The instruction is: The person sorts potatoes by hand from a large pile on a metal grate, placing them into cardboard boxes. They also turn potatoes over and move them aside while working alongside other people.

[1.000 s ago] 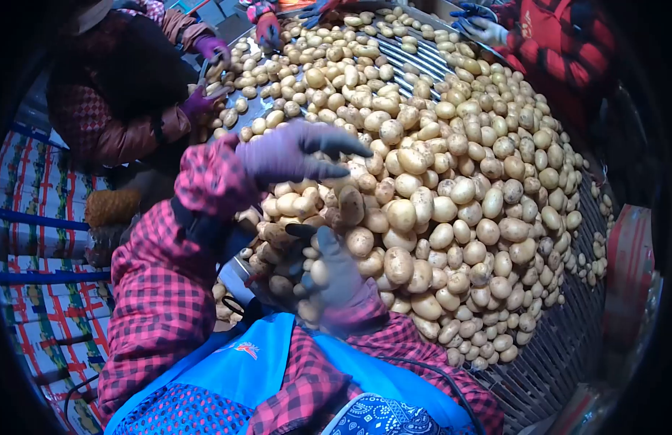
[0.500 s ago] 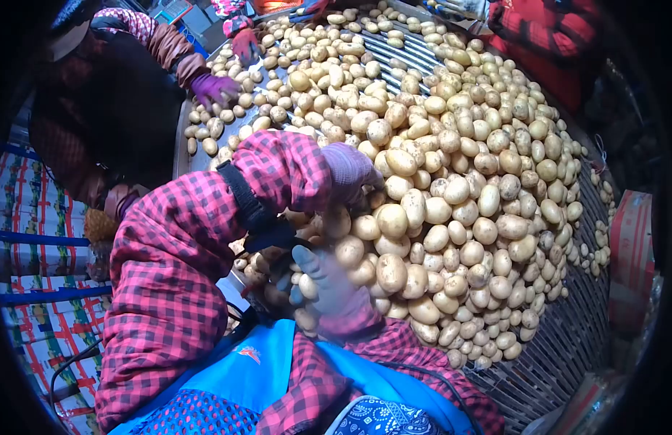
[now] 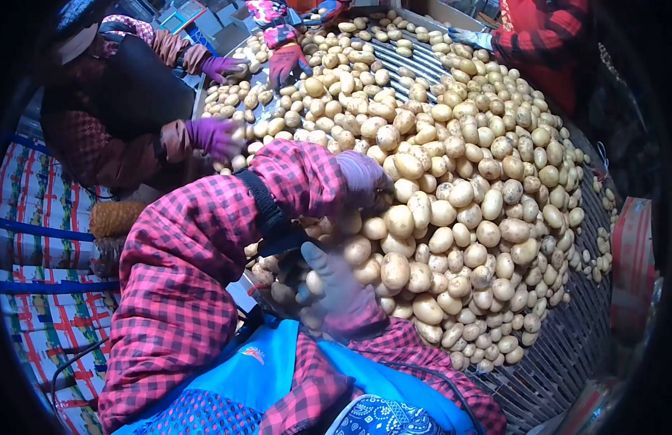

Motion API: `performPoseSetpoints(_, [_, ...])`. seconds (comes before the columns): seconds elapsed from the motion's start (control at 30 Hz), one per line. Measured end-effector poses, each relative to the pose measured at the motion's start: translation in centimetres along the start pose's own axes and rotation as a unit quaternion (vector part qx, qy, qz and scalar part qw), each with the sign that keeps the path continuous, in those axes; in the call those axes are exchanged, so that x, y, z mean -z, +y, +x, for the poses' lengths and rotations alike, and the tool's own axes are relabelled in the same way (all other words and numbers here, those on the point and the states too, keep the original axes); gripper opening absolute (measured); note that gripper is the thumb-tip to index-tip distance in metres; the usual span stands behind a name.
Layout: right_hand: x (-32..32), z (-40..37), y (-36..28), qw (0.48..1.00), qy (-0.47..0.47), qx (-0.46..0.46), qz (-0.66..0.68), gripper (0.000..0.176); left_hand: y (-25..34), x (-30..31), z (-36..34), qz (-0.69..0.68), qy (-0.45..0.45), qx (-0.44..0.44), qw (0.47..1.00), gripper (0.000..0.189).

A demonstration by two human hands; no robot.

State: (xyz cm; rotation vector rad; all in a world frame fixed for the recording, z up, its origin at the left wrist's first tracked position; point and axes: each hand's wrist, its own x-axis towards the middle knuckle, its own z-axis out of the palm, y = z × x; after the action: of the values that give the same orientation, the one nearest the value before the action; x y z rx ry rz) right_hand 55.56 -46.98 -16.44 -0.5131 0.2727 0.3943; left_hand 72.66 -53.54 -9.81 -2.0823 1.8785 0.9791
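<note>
A large heap of pale potatoes [image 3: 452, 210] lies in front of me. My left hand [image 3: 365, 180], in a purple knit glove, reaches across to the heap's near left side. Its fingers curl down among the potatoes, and whatever is under them is hidden. Closer to my body, my right hand [image 3: 334, 281] wears a grey-blue glove and is partly smeared by motion. Its thumb points up, and a small potato [image 3: 315, 283] sits between the thumb and the bent fingers. My left sleeve covers part of the potatoes between the hands.
Potatoes rest on a slatted metal table [image 3: 553, 370]. A co-worker's purple-gloved hands [image 3: 216, 138] work at the left, with another person's red-gloved hand [image 3: 286, 64] beyond. A person in a red checked sleeve [image 3: 542, 36] stands far right. A red carton [image 3: 632, 264] stands right.
The view has shifted slightly. The co-worker's second purple glove now shows over the potatoes, and the red-gloved hand reaches further in. My own hands have hardly moved.
</note>
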Motion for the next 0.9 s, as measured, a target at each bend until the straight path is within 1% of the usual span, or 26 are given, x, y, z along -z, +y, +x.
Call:
performPoseSetpoints(0.07, [0.0,0.6,0.4,0.998,-0.009,0.058,0.022,0.049,-2.5,-1.4,0.6,-0.155,0.084,-0.022,0.984,0.041])
performPoseSetpoints(0.1, [-0.8,0.4,0.3,0.994,0.015,0.089,0.063,0.045,-2.9,-1.1,-0.4,-0.239,0.109,-0.025,0.965,0.042])
performPoseSetpoints(0.13, [-1.1,0.2,-0.1,0.994,0.008,0.090,0.060,0.045,-4.0,-0.9,-1.3,-0.344,0.132,-0.037,0.929,0.039])
performPoseSetpoints(0.2, [-1.4,-0.3,-0.8,0.989,-0.057,0.091,0.105,0.044,-5.8,-0.9,-4.3,-0.512,0.164,-0.010,0.843,0.038])
performPoseSetpoints(0.27, [-1.5,-0.2,-0.2,0.991,0.014,0.096,0.097,0.048,-6.4,-1.6,-8.1,-0.583,0.221,-0.001,0.782,0.036])
performPoseSetpoints(0.3, [-1.5,-0.2,-0.2,0.991,-0.013,0.124,0.040,0.048,-6.9,-2.3,-9.6,-0.469,0.233,-0.051,0.850,0.032])
performPoseSetpoints(0.33, [-1.4,-0.1,-0.3,0.987,-0.039,0.152,-0.017,0.048,-12.9,-5.3,-8.5,-0.533,0.148,-0.090,0.828,0.026])
performPoseSetpoints(0.37, [-0.7,0.6,0.4,0.979,-0.048,0.188,-0.066,0.045,-10.8,-5.5,-9.8,-0.413,0.220,-0.091,0.879,0.028])
performPoseSetpoints(0.4, [-0.7,0.6,0.8,0.963,-0.048,0.240,-0.114,0.043,-7.8,-5.7,-11.2,-0.285,0.286,-0.087,0.911,0.031])
performPoseSetpoints(0.43, [-1.4,0.1,0.2,0.975,-0.031,0.207,-0.079,0.043,-6.4,-6.6,-11.9,-0.556,0.268,0.007,0.787,0.030])
performPoseSetpoints(0.47, [-2.1,-0.4,-0.5,0.984,-0.014,0.172,-0.045,0.043,-6.6,-7.9,-12.2,-0.457,0.315,-0.025,0.831,0.030])
performPoseSetpoints(0.5, [-1.8,0.1,-0.2,0.969,-0.020,0.218,-0.115,0.044,-6.0,-8.3,-12.9,-0.575,0.298,0.002,0.762,0.031])
performPoseSetpoints(0.53, [-1.5,0.2,-0.1,0.980,-0.008,0.188,-0.067,0.045,-5.3,-8.9,-13.6,-0.683,0.276,0.027,0.676,0.031])
performPoseSetpoints(0.57, [-1.3,0.2,0.3,0.978,-0.008,0.197,-0.067,0.045,-4.5,-9.5,-14.7,-0.724,0.283,0.016,0.629,0.032])
performPoseSetpoints(0.6, [-1.2,0.2,0.6,0.976,-0.008,0.206,-0.069,0.045,-4.4,-11.0,-15.3,-0.770,0.301,0.025,0.562,0.035])
performPoseSetpoints(0.63, [-0.8,0.8,0.4,0.984,-0.035,0.167,0.043,0.048,-3.9,-11.6,-16.4,-0.797,0.301,0.013,0.523,0.037])
performPoseSetpoints(0.67, [-0.6,0.9,0.6,0.984,-0.022,0.143,0.105,0.049,-3.4,-12.4,-17.6,-0.824,0.300,0.001,0.481,0.039])
performPoseSetpoints(0.7, [-1.1,0.9,0.5,0.984,-0.011,0.164,0.066,0.051,-3.8,-13.7,-18.7,-0.856,0.269,-0.062,0.438,0.043])
performPoseSetpoints(0.73, [-1.5,0.8,0.4,0.983,-0.003,0.183,0.027,0.052,-3.6,-14.9,-19.9,-0.872,0.277,-0.090,0.394,0.044])
performPoseSetpoints(0.77, [0.4,2.0,0.7,0.956,-0.132,0.114,0.236,0.045,-3.0,-16.1,-21.0,-0.866,0.325,-0.058,0.376,0.043])
performPoseSetpoints(0.8, [1.0,2.5,0.5,0.953,-0.155,0.112,0.234,0.047,-2.0,-16.8,-22.5,-0.857,0.375,-0.021,0.353,0.043])
performPoseSetpoints(0.83, [0.5,2.1,0.3,0.948,-0.206,0.097,0.221,0.053,-2.6,-19.1,-24.1,-0.840,0.384,-0.068,0.378,0.041])
performPoseSetpoints(0.87, [-0.5,1.6,0.3,0.961,-0.154,0.118,0.196,0.056,-1.8,-20.2,-26.0,-0.837,0.419,-0.011,0.351,0.038])
performPoseSetpoints(0.9, [-1.0,1.2,0.6,0.972,-0.101,0.135,0.165,0.060,-1.4,-21.8,-28.9,-0.784,0.479,-0.022,0.395,0.039])
